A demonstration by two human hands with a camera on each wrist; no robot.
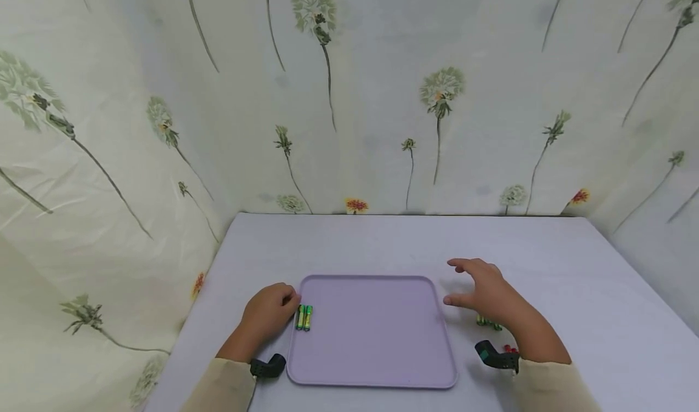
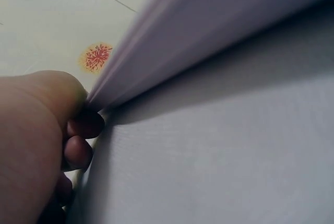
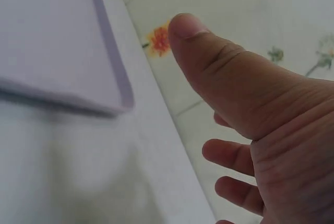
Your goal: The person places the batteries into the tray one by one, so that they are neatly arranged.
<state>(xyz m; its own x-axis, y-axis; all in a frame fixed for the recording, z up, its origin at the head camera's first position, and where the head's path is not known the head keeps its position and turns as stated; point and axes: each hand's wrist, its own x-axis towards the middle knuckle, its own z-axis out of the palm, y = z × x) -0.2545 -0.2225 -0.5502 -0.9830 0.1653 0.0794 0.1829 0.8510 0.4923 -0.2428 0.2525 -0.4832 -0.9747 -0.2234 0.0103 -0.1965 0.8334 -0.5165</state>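
The worktop [image 1: 349, 242] is white. Behind it and along both sides hangs a pale sheet [image 1: 371, 48] with pictures on it: big fluffy green puffballs [image 1: 441, 87], long thin stems [image 1: 329, 87] and small red-and-yellow flowers [image 1: 357, 205]. The left part looks shiny and crinkly.

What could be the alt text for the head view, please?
A person's left hand holds a purple tray by its left side at a white table, while the right hand hovers open right of the tray. Two green batteries lie in the tray near its left side. Behind is a flowered backdrop.
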